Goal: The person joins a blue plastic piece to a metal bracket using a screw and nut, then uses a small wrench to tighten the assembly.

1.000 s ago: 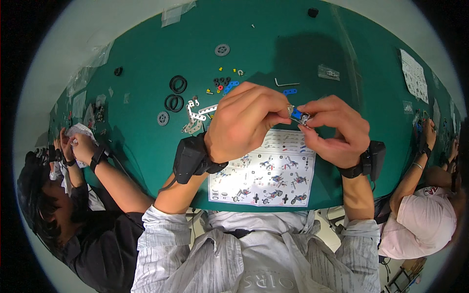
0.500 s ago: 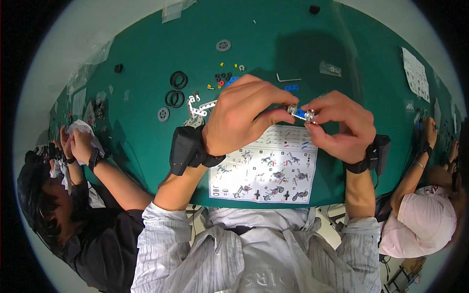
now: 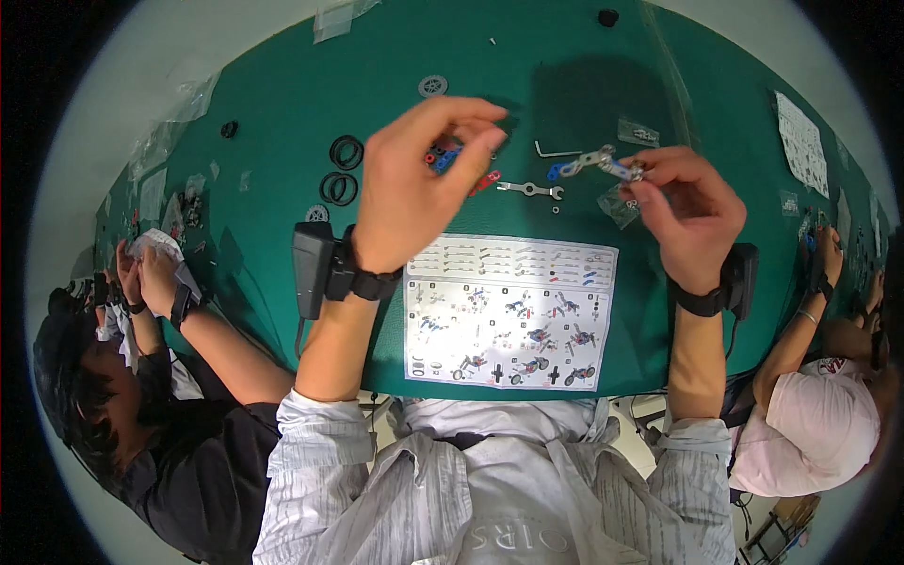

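My right hand pinches one end of a small assembly of silver perforated strips between thumb and fingers, above the green table. A blue perforated piece lies by its far left end; whether they touch I cannot tell. My left hand is raised over the loose parts with thumb and fingers apart, and nothing shows between them. Beside its fingertips lie a red perforated piece and blue pieces, partly hidden by the hand. A small flat wrench rests between my hands.
A printed instruction sheet lies nearest me. Black rubber rings and a grey toothed wheel sit at the left and back. A hex key and a small plastic bag lie beyond my right hand. Other people work at both sides.
My left hand has let go of the assembly and moved left and away from me, its fingers opening. My right hand now holds the assembly alone, slightly farther right.
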Available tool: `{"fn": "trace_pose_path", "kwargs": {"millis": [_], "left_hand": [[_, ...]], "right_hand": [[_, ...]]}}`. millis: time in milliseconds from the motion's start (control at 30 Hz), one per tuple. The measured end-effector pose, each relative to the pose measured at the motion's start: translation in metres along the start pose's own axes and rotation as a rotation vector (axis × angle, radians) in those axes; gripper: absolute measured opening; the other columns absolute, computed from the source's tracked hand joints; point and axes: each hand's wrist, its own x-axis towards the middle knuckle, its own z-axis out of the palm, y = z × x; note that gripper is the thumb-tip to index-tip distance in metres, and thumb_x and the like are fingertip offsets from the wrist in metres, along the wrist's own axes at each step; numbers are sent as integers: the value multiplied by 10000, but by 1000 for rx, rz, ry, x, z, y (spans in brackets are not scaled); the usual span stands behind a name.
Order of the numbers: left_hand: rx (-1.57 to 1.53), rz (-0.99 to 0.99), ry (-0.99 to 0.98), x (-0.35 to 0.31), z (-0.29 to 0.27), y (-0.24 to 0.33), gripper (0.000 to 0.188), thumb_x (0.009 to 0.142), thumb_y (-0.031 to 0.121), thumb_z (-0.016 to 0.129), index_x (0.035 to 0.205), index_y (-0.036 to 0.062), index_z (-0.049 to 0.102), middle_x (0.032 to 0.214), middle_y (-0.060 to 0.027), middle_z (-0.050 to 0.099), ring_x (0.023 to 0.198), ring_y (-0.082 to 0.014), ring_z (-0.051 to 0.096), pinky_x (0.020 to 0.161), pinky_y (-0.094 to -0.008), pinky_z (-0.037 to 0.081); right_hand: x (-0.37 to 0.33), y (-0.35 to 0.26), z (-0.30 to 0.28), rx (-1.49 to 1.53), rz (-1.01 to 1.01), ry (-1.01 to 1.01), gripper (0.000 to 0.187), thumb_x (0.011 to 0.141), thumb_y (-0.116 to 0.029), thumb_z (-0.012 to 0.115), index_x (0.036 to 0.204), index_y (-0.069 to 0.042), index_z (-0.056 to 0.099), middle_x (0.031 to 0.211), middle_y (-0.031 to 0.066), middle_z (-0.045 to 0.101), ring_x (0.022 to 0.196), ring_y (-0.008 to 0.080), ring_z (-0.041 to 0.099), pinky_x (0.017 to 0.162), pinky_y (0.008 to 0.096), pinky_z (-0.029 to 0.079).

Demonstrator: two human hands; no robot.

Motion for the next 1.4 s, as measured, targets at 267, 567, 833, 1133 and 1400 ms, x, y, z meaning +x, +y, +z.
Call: {"fn": "trace_pose_path", "kwargs": {"millis": [267,567,833,1133,1400], "left_hand": [[360,-63,-238,-1,-12,-27,150,943,108,769,1087,66,783,960,-78,718,825,-248,709,721,-345,558],[544,159,-301,4,16,-41,114,920,100,760,1012,71,700,986,-71,635,953,-309,628,821,-435,527],[611,170,-407,3,13,-37,133,920,99,760,1015,62,676,996,-77,625,997,-293,614,861,-421,487],[569,178,-370,5,12,-35,135,905,102,770,1013,85,692,983,-58,635,983,-275,623,849,-410,480],[528,204,-322,6,13,-38,125,885,120,787,995,97,735,935,-41,669,910,-272,638,802,-411,489]], "right_hand": [[-1,1,-1,138,102,85,128,953,99,726,1074,83,685,1140,171,719,956,208,749,835,354,672],[-3,0,15,-112,-20,-27,183,834,112,786,989,45,712,1069,164,760,908,197,751,766,311,625],[-1,-14,33,-313,-305,-211,250,683,87,837,887,-16,736,962,145,792,842,264,769,706,335,593],[-1,-15,34,-336,-315,-200,255,673,89,839,880,-14,730,947,139,789,815,271,766,691,334,594],[1,-19,30,-335,-312,-172,265,669,97,836,882,-11,722,944,142,788,822,275,768,700,343,603]]}}
